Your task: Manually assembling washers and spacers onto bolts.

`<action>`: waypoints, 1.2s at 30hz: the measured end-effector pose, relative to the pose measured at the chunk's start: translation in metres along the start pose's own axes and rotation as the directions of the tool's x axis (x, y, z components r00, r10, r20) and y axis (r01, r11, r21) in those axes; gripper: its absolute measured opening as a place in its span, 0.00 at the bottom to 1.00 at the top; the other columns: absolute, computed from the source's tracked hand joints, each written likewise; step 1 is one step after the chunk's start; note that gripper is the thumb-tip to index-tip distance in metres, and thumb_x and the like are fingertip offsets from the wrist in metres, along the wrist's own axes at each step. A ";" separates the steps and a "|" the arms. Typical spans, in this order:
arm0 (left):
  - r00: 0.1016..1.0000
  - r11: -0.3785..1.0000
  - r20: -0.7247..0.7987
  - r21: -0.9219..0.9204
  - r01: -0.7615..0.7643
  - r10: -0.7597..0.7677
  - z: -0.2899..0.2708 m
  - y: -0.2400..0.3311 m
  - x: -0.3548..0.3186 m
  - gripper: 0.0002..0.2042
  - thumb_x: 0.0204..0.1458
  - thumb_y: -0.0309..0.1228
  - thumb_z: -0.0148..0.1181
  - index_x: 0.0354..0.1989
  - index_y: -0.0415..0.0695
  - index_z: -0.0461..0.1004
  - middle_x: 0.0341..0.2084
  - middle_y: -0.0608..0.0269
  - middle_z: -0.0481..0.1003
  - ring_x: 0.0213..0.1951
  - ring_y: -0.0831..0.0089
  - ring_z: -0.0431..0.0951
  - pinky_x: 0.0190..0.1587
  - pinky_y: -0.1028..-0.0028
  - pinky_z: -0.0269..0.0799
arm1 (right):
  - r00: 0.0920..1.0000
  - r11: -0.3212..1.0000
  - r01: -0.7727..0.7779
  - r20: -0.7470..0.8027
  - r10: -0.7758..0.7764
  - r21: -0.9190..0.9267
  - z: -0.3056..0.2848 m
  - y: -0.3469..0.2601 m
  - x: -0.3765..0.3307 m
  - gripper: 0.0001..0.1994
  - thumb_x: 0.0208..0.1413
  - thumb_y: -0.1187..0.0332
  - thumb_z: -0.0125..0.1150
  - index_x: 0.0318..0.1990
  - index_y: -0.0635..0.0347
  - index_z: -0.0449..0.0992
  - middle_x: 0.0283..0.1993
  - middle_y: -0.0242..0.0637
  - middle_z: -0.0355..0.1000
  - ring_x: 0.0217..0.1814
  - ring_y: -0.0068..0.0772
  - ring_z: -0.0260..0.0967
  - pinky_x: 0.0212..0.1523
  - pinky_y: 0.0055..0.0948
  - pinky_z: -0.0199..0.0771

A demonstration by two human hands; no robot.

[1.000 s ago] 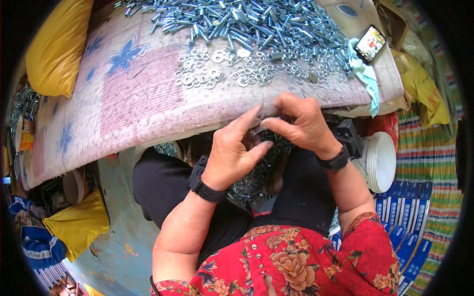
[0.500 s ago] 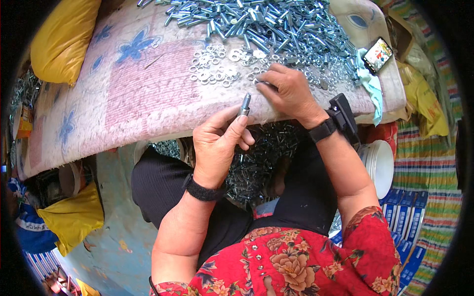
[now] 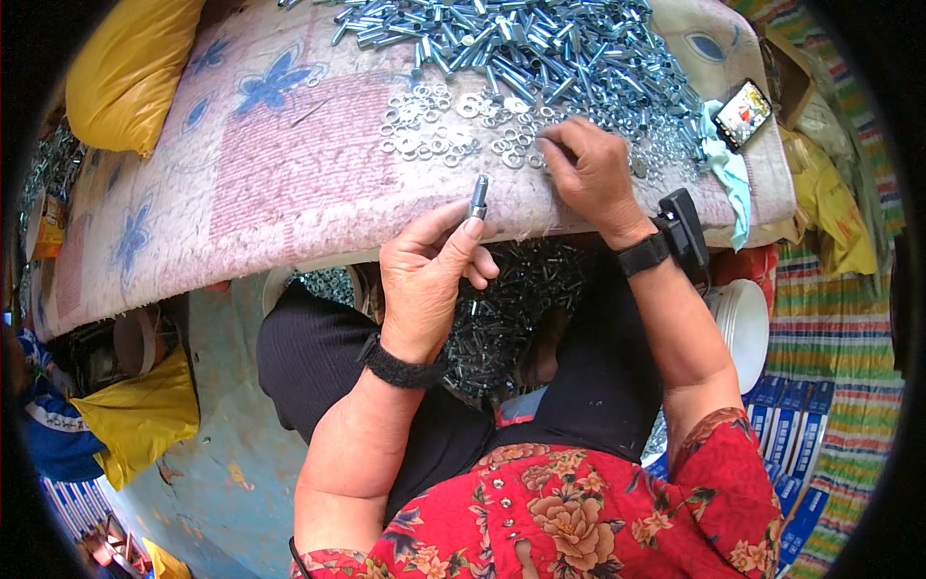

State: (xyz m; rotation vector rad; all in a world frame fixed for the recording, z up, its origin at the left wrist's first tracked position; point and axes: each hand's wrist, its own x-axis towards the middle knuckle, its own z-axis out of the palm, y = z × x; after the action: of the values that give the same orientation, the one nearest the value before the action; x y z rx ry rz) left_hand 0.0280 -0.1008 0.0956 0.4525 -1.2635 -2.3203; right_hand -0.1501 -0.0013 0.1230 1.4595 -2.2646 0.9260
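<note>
Steel bolt (image 3: 478,196) stands upright, pinched between thumb and fingers of your left hand (image 3: 427,275), just off the near edge of the bench (image 3: 289,183). Your right hand (image 3: 590,174), fingertips pressed together, picks among loose washers (image 3: 429,135) beyond that edge. Bare cloth left of the washers leaves working room.

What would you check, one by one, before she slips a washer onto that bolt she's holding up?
1. Bolt gripped firmly in the left hand: ok, pinched upright between thumb and fingers.
2. Bolt's upper end free: ok, it stands above the fingertips.
3. Right hand at the washers: ok, fingertips rest among them on the patterned cloth.
4. One washer picked up: cannot tell, the fingertips hide it.
5. Room between the hands: ok, they are apart.
6. Bolt pile kept away from the edge: ok.
</note>
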 end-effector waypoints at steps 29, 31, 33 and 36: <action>0.991 1.000 0.131 -0.008 0.031 -0.029 0.019 -0.015 0.010 0.12 0.54 0.30 0.49 0.42 0.35 0.70 0.23 0.65 0.72 0.19 0.81 0.72 0.19 0.84 0.66 | 0.976 0.970 0.217 -0.058 -0.212 0.112 0.001 -0.032 0.003 0.06 0.46 0.82 0.50 0.33 0.66 0.69 0.25 0.44 0.65 0.23 0.42 0.64 0.24 0.32 0.63; 0.979 1.000 0.202 -0.026 -0.012 0.017 0.026 -0.014 0.015 0.10 0.54 0.30 0.48 0.37 0.36 0.71 0.21 0.67 0.71 0.18 0.82 0.71 0.18 0.84 0.66 | 0.978 0.971 0.203 -0.066 -0.196 0.123 -0.007 -0.039 -0.007 0.07 0.48 0.83 0.49 0.34 0.66 0.70 0.26 0.42 0.67 0.24 0.37 0.65 0.25 0.28 0.64; 0.982 0.993 0.190 -0.113 0.021 0.001 0.029 -0.015 0.015 0.09 0.54 0.29 0.47 0.34 0.36 0.71 0.20 0.66 0.71 0.17 0.81 0.71 0.16 0.84 0.65 | 0.991 0.975 0.120 -0.080 -0.106 0.185 -0.005 -0.031 -0.017 0.07 0.51 0.82 0.49 0.37 0.66 0.71 0.30 0.41 0.70 0.27 0.32 0.67 0.29 0.25 0.66; 0.983 0.989 0.186 -0.146 0.031 -0.003 0.025 -0.021 0.015 0.09 0.54 0.29 0.47 0.32 0.36 0.70 0.19 0.66 0.71 0.16 0.81 0.71 0.15 0.83 0.65 | 0.998 0.980 0.045 -0.054 -0.035 0.192 -0.001 -0.031 -0.024 0.07 0.52 0.81 0.49 0.38 0.66 0.72 0.31 0.42 0.71 0.29 0.33 0.69 0.30 0.26 0.67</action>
State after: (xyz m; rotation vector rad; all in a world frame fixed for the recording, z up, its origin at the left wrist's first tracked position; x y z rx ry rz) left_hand -0.0015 -0.0815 0.0900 0.2022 -1.1608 -2.4969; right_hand -0.1122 0.0083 0.1215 1.5358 -2.1512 1.1853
